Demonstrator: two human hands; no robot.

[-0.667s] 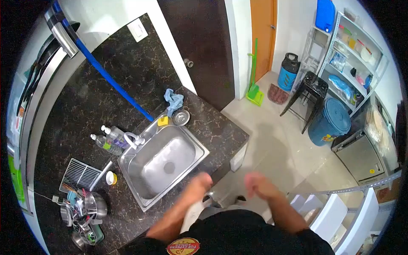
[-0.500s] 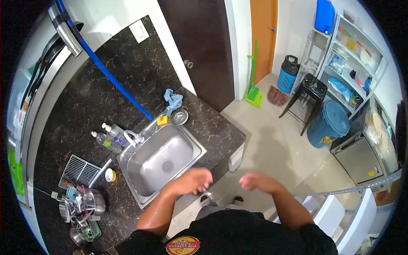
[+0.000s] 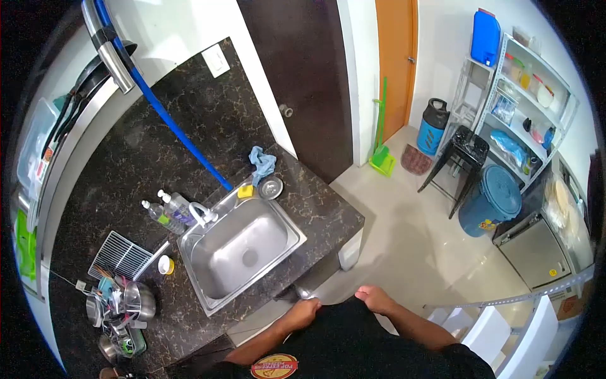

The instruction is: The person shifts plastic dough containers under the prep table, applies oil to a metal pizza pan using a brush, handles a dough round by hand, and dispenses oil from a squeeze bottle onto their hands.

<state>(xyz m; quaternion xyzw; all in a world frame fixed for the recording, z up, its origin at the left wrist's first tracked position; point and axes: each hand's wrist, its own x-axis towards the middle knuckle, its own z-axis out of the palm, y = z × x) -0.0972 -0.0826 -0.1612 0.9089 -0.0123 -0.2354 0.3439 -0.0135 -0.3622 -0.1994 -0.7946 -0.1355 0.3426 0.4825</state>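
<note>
My left hand (image 3: 306,312) is closed in front of my belly, pinching the front edge of the black shirt (image 3: 344,331). Level with it on the other side, my right hand (image 3: 375,299) has its fingers closed on the same shirt, and the cloth is drawn out between the two hands. A round red and yellow logo sits on the shirt's chest. Just beyond my left hand is the counter with the steel sink (image 3: 243,243), its drain visible at the bottom.
Around the sink are a yellow sponge (image 3: 245,191), a blue cloth (image 3: 262,164), soap bottles (image 3: 178,208), a wire rack (image 3: 120,254) and a steel pot (image 3: 140,300). Right of me stand a white rack (image 3: 489,335), a blue bin (image 3: 491,202) and a black stool (image 3: 464,148).
Both hands, apart and raised in the air before, have come down toward my body and closed on the shirt. The shirt front is now pulled forward.
</note>
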